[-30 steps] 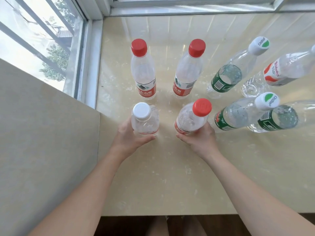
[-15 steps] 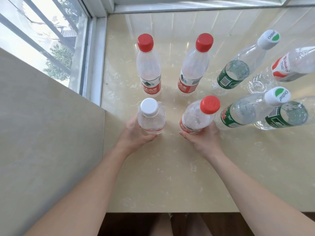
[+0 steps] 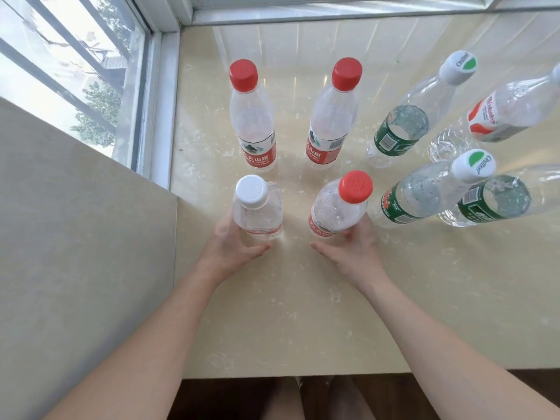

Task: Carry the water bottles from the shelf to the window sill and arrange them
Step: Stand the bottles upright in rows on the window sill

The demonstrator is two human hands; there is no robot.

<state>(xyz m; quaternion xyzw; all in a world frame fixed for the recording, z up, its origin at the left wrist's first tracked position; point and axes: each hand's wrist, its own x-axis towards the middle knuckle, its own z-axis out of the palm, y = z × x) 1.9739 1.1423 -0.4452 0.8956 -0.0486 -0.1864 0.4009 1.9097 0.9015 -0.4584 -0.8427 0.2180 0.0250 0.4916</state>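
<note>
Several clear water bottles stand upright on the beige window sill [image 3: 272, 313]. My left hand [image 3: 230, 250] is wrapped around the base of a short white-capped bottle [image 3: 257, 207] in the front row. My right hand [image 3: 354, 250] grips the base of a red-capped bottle [image 3: 336, 207] beside it. Both held bottles rest on the sill. Behind them stand two more red-capped bottles [image 3: 253, 116] [image 3: 333, 116]. To the right are three green-labelled bottles [image 3: 403, 128] [image 3: 424, 195] [image 3: 497, 198] and one with a red-and-white label [image 3: 497, 116].
A beige wall block [image 3: 75, 237] closes the sill's left side up to the front row. Window glass and frames run along the left [image 3: 145, 86] and the back [image 3: 333, 13]. The sill's front edge [image 3: 303, 372] lies below my forearms, with dark floor under it.
Both hands stay on the same two front bottles, which keep their spots in the row. Only the view has shifted slightly.
</note>
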